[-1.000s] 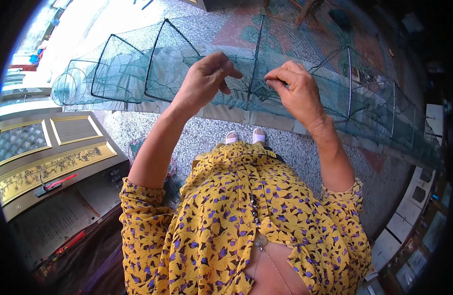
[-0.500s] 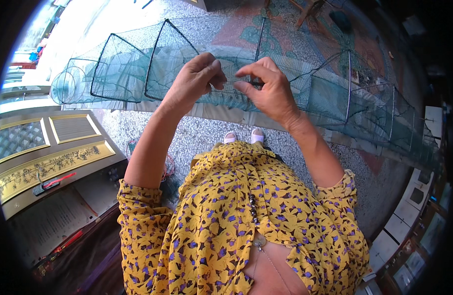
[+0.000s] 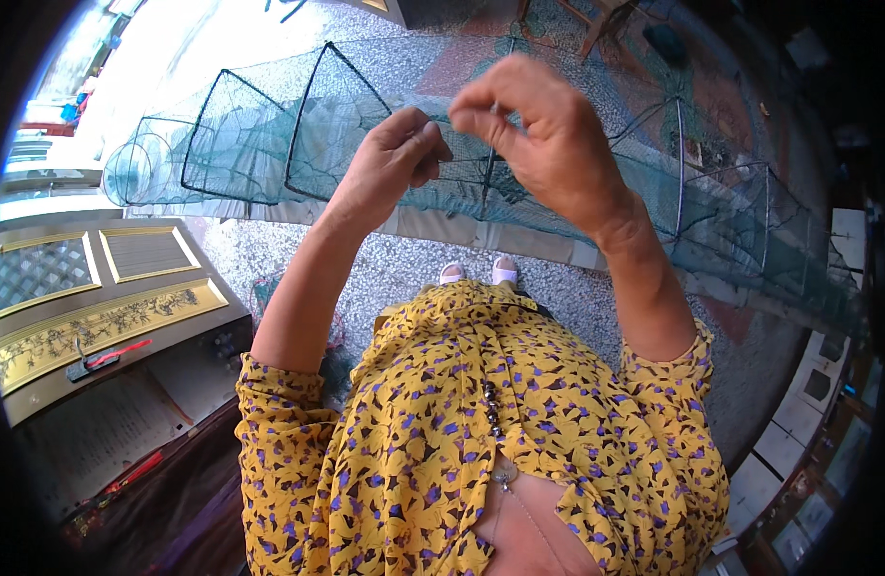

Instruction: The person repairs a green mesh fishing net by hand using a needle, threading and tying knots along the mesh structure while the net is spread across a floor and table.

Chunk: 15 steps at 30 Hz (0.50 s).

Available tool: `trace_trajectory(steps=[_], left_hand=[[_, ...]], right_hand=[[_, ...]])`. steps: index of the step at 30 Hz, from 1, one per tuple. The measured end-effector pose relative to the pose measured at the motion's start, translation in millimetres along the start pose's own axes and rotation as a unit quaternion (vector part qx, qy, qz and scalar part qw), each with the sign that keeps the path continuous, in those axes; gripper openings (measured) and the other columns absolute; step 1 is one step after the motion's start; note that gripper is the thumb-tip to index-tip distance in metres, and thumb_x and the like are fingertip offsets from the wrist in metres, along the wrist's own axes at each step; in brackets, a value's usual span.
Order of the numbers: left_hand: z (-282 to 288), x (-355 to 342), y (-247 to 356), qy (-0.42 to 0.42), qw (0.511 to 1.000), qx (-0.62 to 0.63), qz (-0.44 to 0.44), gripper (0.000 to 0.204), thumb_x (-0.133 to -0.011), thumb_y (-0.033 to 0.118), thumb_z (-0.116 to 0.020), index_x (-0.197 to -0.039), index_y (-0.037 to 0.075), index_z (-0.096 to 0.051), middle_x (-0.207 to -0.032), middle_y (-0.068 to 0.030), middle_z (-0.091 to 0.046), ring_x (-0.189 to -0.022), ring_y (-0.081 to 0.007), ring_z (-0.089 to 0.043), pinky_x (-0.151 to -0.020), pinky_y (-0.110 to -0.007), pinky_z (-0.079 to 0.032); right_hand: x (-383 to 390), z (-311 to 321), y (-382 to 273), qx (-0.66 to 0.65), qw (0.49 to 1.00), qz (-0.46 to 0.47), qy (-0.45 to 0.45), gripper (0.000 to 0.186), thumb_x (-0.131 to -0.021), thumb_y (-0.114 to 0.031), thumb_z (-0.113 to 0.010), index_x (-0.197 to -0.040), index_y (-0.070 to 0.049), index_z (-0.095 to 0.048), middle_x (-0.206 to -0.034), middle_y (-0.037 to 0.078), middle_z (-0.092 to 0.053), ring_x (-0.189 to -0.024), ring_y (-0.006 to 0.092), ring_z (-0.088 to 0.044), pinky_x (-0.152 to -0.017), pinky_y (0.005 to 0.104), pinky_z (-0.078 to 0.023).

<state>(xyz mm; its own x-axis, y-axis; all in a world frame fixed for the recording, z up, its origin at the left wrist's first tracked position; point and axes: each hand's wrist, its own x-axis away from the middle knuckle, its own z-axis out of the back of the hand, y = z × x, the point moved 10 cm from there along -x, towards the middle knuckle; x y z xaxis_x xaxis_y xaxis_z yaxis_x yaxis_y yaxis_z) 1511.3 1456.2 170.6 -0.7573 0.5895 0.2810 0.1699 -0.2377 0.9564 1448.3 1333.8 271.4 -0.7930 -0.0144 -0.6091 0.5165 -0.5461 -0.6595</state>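
A long green mesh net trap [image 3: 241, 158], strung on dark rectangular frames, stretches across in front of me. My left hand [image 3: 390, 158] is over its middle, with the thumb and fingers pinched together. Higher up and close by, my right hand [image 3: 558, 134] also has thumb and forefinger brought together, slightly smeared by motion. Whatever lies in either pinch, perhaps something very thin, is too small to make out. One dark frame [image 3: 292, 125] of the trap stands just left of my left hand. Between and behind the hands, more mesh shows.
Pale cloth or sheeting [image 3: 462, 230] runs beneath the trap's near side. My feet in light slippers [image 3: 505, 274] stand on speckled floor. At left is a cabinet with gold-trimmed panels [image 3: 145, 252]; white cabinet fronts [image 3: 754, 485] line the right. Wooden legs [image 3: 596, 29] stand at the back.
My right hand has risen up and to the right, and its thumb and forefinger have come together. The left hand has shifted slightly right, still pinched.
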Motion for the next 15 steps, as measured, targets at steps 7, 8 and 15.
trace_trajectory(steps=[7,8,15], left_hand=[[3.9,0.6,-4.4,0.01,0.999,0.033,0.013,0.018,-0.095,0.022,-0.048,-0.089,0.005,-0.052,-0.079,-0.0018,-0.058,-0.065,-0.0067,-0.051,-0.056,-0.021,-0.04],[8.1,0.1,-8.1,0.021,0.998,0.049,0.022,0.017,-0.094,0.021,-0.049,-0.09,0.005,-0.052,-0.079,-0.0017,-0.058,-0.065,-0.0068,-0.051,-0.056,-0.021,-0.041],[-10.5,12.1,28.9,0.071,0.977,-0.139,-0.142,0.01,-0.082,0.005,-0.059,-0.091,0.001,-0.058,-0.084,-0.0049,-0.055,-0.073,-0.0133,-0.055,-0.063,-0.026,-0.046]], right_hand=[[26.1,-37.0,21.8,0.055,0.996,-0.02,-0.07,0.013,-0.075,-0.014,-0.069,-0.082,-0.007,-0.061,-0.086,0.004,-0.058,-0.081,0.0234,-0.057,-0.069,0.0349,-0.046],[23.0,-37.9,22.9,0.026,0.998,-0.017,-0.056,0.012,-0.075,-0.015,-0.069,-0.081,-0.007,-0.061,-0.086,0.005,-0.058,-0.08,0.0233,-0.057,-0.068,0.0349,-0.046],[-22.6,19.2,-47.0,-0.202,0.973,0.091,0.071,0.011,-0.084,-0.01,-0.061,-0.095,-0.007,-0.059,-0.089,0.003,-0.061,-0.087,0.016,-0.058,-0.073,0.0301,-0.048]])
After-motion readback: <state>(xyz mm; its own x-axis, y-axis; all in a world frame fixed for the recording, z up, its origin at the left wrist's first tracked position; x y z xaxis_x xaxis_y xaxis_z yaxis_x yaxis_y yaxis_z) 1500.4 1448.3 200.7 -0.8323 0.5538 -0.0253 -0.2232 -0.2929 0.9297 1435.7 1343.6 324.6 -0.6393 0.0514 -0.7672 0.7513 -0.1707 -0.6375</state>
